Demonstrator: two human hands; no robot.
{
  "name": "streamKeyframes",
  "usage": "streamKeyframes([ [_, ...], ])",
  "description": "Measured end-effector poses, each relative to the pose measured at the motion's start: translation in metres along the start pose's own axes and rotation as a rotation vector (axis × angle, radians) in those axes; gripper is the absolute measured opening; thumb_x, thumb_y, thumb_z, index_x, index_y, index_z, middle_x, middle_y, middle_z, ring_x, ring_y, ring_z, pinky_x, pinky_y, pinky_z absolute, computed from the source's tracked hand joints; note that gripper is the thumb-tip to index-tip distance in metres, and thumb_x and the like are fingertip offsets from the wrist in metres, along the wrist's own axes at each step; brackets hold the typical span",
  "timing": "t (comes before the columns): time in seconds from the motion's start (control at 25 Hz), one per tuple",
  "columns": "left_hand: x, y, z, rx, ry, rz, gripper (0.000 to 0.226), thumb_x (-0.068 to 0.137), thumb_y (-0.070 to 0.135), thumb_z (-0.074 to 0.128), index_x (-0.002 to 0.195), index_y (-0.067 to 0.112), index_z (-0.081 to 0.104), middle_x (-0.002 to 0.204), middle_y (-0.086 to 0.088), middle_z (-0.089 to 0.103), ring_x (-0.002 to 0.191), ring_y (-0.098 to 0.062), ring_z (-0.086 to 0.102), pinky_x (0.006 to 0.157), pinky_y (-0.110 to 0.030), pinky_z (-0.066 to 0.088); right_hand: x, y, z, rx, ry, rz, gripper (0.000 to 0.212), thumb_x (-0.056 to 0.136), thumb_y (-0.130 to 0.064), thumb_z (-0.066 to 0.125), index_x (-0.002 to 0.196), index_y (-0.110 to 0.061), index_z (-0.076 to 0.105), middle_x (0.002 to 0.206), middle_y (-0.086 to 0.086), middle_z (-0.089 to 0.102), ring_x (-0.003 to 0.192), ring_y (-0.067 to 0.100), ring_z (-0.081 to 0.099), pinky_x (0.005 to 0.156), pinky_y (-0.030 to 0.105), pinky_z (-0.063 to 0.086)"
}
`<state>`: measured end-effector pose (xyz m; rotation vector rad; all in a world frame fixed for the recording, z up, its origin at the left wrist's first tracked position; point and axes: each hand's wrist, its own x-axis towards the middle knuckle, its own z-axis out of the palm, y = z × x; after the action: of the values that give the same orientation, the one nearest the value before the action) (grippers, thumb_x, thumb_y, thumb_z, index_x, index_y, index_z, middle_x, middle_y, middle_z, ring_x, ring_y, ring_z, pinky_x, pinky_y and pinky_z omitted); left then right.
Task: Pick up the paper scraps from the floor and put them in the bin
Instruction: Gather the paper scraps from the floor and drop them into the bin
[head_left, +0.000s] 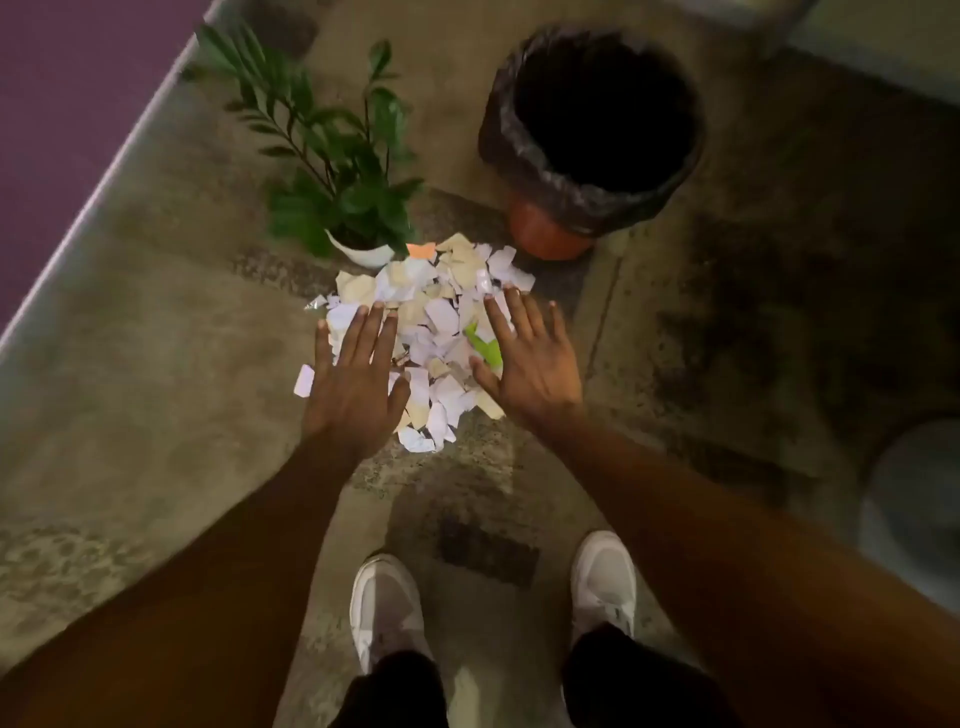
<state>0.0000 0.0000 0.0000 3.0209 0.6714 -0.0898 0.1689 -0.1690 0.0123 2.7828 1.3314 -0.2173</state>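
Observation:
A heap of torn paper scraps (436, 322), mostly white and cream with one green piece (485, 345) and one orange piece (421, 251), lies on the concrete floor. My left hand (356, 382) hovers flat over the heap's left edge, fingers spread, holding nothing. Over the right edge my right hand (530, 358) is spread the same way, palm down and empty. The bin (545, 176), an orange tub lined with a black bag, stands just beyond the heap to the right, its mouth open and dark.
A potted green plant (337, 171) in a white pot (361, 253) stands right behind the heap on the left. My two white shoes (387, 608) (605, 577) are planted near the bottom. A pale round object (914, 499) sits at the right edge. A purple wall (67, 104) runs along the left.

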Motion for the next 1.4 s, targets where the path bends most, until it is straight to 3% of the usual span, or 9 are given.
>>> streamKeyframes([
  [0.2,0.041,-0.028,0.104,0.096,-0.015,0.06,0.071,0.101,0.046,0.034,0.162,0.013,0.015,0.17,-0.008,0.012,0.158,-0.023,0.012,0.125,-0.061,0.005,0.049,0.01,0.089,0.106,0.046,0.08,0.078,0.099,-0.065,0.031,0.162,-0.02,0.023,0.169,0.011,0.023,0.153,0.031,0.028,0.125,0.051,0.021],
  [0.32,0.074,-0.038,0.144,0.114,0.008,0.115,0.071,0.101,0.049,0.033,0.162,0.015,0.015,0.17,-0.007,0.012,0.158,-0.023,0.011,0.126,-0.058,0.005,0.085,0.016,0.127,0.099,0.044,0.002,0.078,0.099,-0.066,0.029,0.163,-0.022,0.019,0.17,0.01,0.019,0.155,0.03,0.023,0.126,0.052,0.02],
  [0.52,0.128,-0.036,0.186,-0.032,0.055,0.08,0.067,0.104,0.049,0.026,0.163,0.02,0.009,0.171,-0.004,0.01,0.158,-0.022,0.01,0.127,-0.053,0.01,0.144,0.013,0.158,0.128,0.129,-0.006,0.078,0.099,-0.066,0.034,0.163,-0.022,0.019,0.169,0.011,0.02,0.155,0.03,0.024,0.125,0.052,0.02],
  [0.68,0.157,-0.056,0.182,-0.119,-0.006,0.009,0.07,0.103,0.057,0.027,0.162,0.023,0.01,0.171,-0.001,0.008,0.158,-0.024,0.008,0.125,-0.056,0.016,0.193,0.014,0.138,0.146,0.07,-0.048,0.086,0.094,-0.069,0.041,0.163,-0.026,0.012,0.166,0.013,0.024,0.149,0.035,0.029,0.118,0.058,0.028],
  [0.88,0.184,-0.051,0.163,-0.091,-0.126,0.061,0.077,0.1,0.058,0.039,0.161,0.018,0.015,0.169,-0.008,0.017,0.155,-0.031,0.017,0.121,-0.053,0.027,0.222,0.029,0.12,0.097,-0.176,-0.074,0.095,0.089,-0.07,0.054,0.163,-0.033,0.006,0.169,0.01,0.014,0.153,0.039,0.021,0.12,0.059,0.026],
  [1.0,0.207,-0.031,0.152,-0.117,-0.212,0.03,0.083,0.093,0.056,0.057,0.158,0.017,0.022,0.162,-0.01,0.029,0.147,-0.035,0.032,0.114,-0.053,0.038,0.231,0.045,0.127,0.128,-0.31,-0.077,0.104,0.087,-0.06,0.068,0.164,-0.027,0.006,0.169,0.015,0.017,0.154,0.039,0.022,0.123,0.051,0.027],
  [1.2,0.263,-0.003,0.147,-0.065,-0.383,0.013,0.09,0.07,0.038,0.09,0.142,0.011,0.045,0.139,-0.013,0.057,0.124,-0.032,0.058,0.1,-0.04,0.052,0.25,0.045,0.147,0.078,-0.317,-0.125,0.109,0.075,-0.064,0.077,0.16,-0.031,0.017,0.162,0.01,0.029,0.149,0.039,0.029,0.12,0.054,0.03],
  [1.4,0.292,-0.005,0.162,0.086,-0.476,-0.113,0.093,0.063,0.026,0.094,0.142,0.01,0.048,0.132,-0.01,0.062,0.116,-0.029,0.064,0.078,-0.034,0.051,0.28,0.037,0.161,0.148,-0.371,-0.028,0.134,0.066,-0.066,0.083,0.162,-0.038,-0.005,0.17,0.017,0.007,0.153,0.044,0.024,0.12,0.055,0.032],
])
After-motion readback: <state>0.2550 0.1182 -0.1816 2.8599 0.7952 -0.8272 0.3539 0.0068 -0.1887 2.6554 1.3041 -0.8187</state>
